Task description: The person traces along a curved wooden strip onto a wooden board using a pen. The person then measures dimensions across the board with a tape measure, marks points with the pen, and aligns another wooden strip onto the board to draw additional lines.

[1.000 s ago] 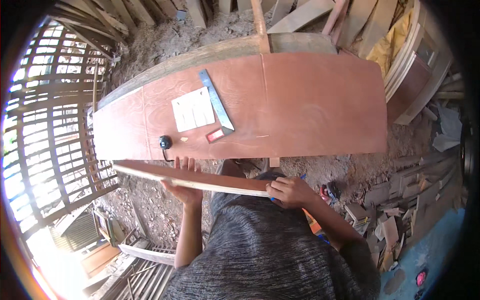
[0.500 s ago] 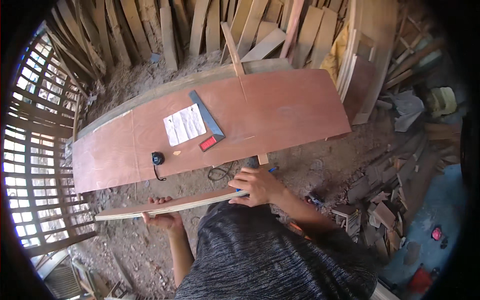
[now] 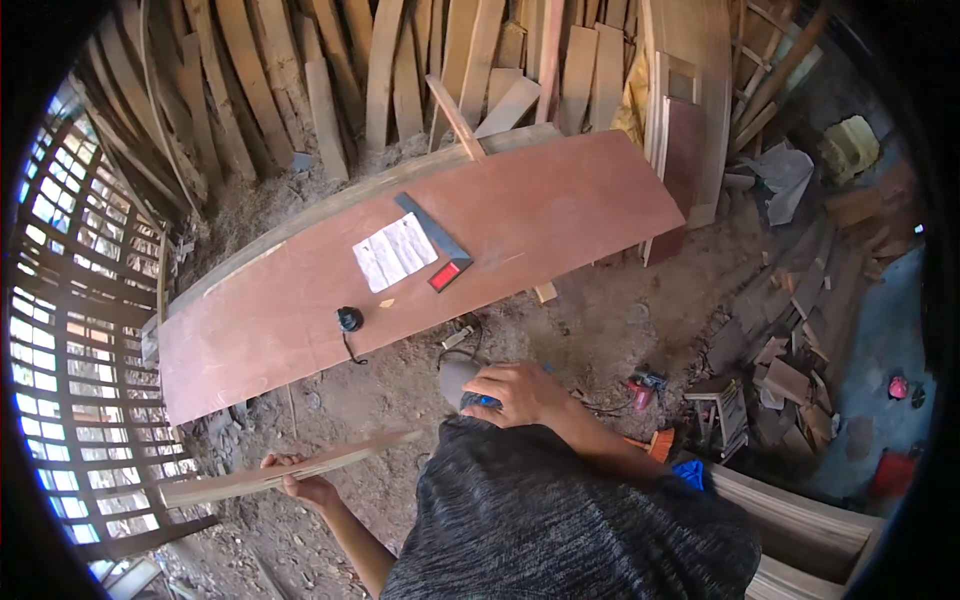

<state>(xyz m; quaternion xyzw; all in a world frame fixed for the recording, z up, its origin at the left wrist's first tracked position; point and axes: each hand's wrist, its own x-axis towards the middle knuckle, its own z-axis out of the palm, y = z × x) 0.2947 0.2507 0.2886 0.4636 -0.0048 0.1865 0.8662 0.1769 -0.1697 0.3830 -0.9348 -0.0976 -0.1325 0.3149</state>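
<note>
While the left hand (image 3: 305, 484) holds 1 long wooden piece (image 3: 222, 487), the right hand (image 3: 515, 393) is apart from it.
Head view: left fingers clamped on the piece, near the panel (image 3: 570, 205); right fingers curled, grip unclear. Handling seems the step; shifting it would call for balance. On 1 panel: 1 square (image 3: 434, 231), 1 paper (image 3: 395, 252), 1 black device (image 3: 349, 318).

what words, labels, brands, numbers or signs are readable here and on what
No text can be read.
White sheet: faint marks, too small to read.
Red-cornered square: any marks too small to read.
Black tape measure: no readable lettering.
Board in the left hand: no readable lettering.
</note>
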